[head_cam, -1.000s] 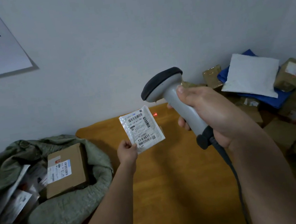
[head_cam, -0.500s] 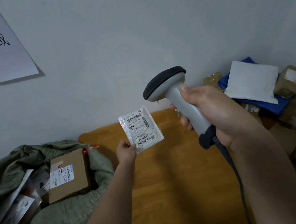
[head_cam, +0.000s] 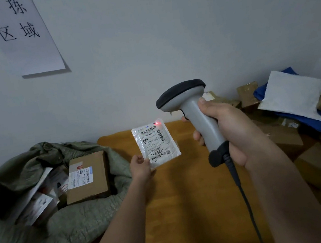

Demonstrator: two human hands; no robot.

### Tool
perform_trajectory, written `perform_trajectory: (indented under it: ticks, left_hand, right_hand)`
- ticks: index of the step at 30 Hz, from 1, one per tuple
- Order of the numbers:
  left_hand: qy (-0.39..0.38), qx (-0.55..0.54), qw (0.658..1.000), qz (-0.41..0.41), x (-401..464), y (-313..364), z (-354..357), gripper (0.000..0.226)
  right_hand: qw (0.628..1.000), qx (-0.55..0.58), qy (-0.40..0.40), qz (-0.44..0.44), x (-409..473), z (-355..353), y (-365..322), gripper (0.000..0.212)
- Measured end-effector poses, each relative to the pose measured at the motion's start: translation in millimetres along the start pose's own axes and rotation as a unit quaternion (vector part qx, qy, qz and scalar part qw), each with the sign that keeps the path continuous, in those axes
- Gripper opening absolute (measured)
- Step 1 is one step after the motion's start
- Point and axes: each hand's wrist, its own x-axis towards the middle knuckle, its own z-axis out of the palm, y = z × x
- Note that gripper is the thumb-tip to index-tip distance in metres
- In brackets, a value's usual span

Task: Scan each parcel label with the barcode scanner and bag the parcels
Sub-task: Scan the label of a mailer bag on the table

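Orange tabletop [head_cam: 189, 210] lies under both hands. My left hand [head_cam: 141, 166] pinches the small parcel [head_cam: 155, 143] upright, label facing me, so the barcode scanner [head_cam: 194, 116] gripped in my right hand [head_cam: 234, 131] can read it; the sack [head_cam: 47, 232] waits left of my left hand.

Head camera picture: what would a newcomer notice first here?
The grey barcode scanner, gripped in the right hand at centre, casts a red spot on the small white parcel pinched by the left hand. At left, a green sack holds boxes.
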Motion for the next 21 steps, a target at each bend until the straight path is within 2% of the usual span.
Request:
perform_trajectory:
  ticks: [1, 4, 7, 9, 12, 15, 17, 21]
  left_hand:
    - [-0.003, -0.027, 0.999, -0.021, -2.7, -2.8, -8.5, 0.005]
    - [0.027, -0.134, 0.987, -0.085, -7.9, -10.3, -42.7, 0.015]
    - [0.132, -0.194, 0.965, -0.115, 0.4, -16.9, -84.7, 0.021]
    - [0.196, -0.218, 0.95, -0.11, 10.6, -18.5, -110.4, 0.035]
    - [0.258, -0.19, 0.94, -0.113, 30.5, -15.5, -133.5, 0.068]
    - [0.304, -0.108, 0.933, -0.157, 41.3, -9.3, -127.0, 0.08]
    - [0.275, -0.032, 0.952, -0.131, 40.8, -9.6, -104.0, 0.078]
    - [0.169, 0.076, 0.978, -0.1, 24.6, -6.2, -28.7, 0.055]
  right_hand:
    - [0.999, 0.031, -0.01, 0.02, 3.3, 4.6, 6.2, 0.036]
    - [0.996, 0.055, -0.016, 0.064, 13.7, 14.8, 30.5, 0.037]
    - [0.994, 0.05, -0.004, 0.092, 23.6, 23.6, 54.8, 0.034]
    - [0.993, 0.049, -0.01, 0.107, 27.9, 27.2, 67.2, 0.034]
    - [0.991, 0.061, -0.001, 0.118, 30.9, 28.0, 81.2, 0.035]
    - [0.99, 0.061, 0.027, 0.121, 29.5, 18.3, 88.6, 0.036]
    - [0.99, 0.057, 0.051, 0.118, 27.5, 7.8, 88.8, 0.036]
    - [0.987, 0.058, 0.11, 0.098, 21.8, -28.3, 82.7, 0.027]
